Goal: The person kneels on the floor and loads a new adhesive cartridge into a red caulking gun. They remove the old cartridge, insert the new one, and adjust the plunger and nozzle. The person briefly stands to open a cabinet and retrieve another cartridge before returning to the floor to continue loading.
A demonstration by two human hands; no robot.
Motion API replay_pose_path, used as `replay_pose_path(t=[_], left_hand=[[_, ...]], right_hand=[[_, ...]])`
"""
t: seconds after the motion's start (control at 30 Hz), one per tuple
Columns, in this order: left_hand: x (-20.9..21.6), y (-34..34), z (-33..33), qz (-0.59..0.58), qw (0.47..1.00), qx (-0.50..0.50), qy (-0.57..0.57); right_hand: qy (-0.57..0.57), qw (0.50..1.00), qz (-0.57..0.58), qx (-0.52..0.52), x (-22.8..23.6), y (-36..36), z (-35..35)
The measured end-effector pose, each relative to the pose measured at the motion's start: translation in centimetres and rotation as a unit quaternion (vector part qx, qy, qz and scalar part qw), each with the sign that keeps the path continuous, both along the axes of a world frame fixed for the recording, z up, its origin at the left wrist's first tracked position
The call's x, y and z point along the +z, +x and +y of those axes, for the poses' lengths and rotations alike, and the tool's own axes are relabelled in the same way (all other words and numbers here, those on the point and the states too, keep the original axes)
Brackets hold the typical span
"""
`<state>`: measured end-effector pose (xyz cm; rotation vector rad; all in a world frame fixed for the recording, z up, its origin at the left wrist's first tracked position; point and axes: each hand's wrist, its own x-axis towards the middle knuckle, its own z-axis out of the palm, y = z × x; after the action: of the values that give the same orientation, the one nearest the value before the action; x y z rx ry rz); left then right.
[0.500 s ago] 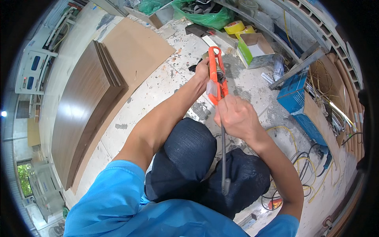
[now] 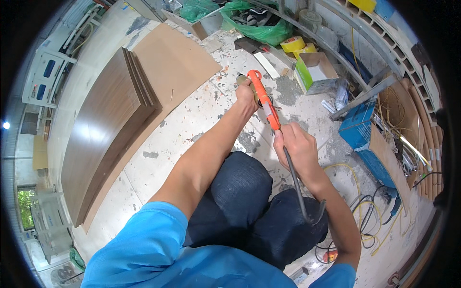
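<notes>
Ahead of my knees is an orange caulking gun [image 2: 259,89], tilted, with its long dark rod [image 2: 297,187] running back toward me and ending in a hook over my right knee. My right hand [image 2: 298,150] is closed around the rod at the near end of the orange frame. My left hand [image 2: 246,100] is closed on an olive-coloured tube [image 2: 244,81] with a dark tip, which lies against the gun's left side. The hand and the orange frame hide much of the tube.
Brown wood-look boards [image 2: 103,129] are stacked on a cardboard sheet [image 2: 175,62] at left. Yellow tape rolls [image 2: 293,44], an open green-and-white box [image 2: 317,69] and a green bag [image 2: 259,31] lie ahead. A blue carton [image 2: 357,122] and tangled cables [image 2: 370,206] are at right.
The gun has turned, its near end and rod swinging right. My right hand has moved right and slightly down; my left hand has shifted slightly down.
</notes>
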<state>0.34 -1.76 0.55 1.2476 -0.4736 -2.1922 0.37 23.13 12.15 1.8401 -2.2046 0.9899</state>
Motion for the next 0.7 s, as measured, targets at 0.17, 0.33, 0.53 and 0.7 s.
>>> replay_pose_path(t=[0.17,0.33,0.53,0.7], left_hand=[[1.8,1.0,-0.6,0.085,0.991,-0.1,-0.001],[5.6,0.7,-0.6,0.169,0.975,-0.145,0.011],[8.1,0.6,0.6,0.243,0.953,-0.178,0.018],[10.0,-0.8,1.4,0.273,0.936,-0.221,0.013]], right_hand=[[0.032,0.998,0.005,0.051,0.3,-0.8,1.4],[0.008,0.964,-0.264,0.019,1.0,-1.5,1.5],[0.013,0.877,-0.472,-0.091,2.0,-3.5,-1.4],[0.175,0.966,0.028,-0.19,5.0,-4.8,-1.3]])
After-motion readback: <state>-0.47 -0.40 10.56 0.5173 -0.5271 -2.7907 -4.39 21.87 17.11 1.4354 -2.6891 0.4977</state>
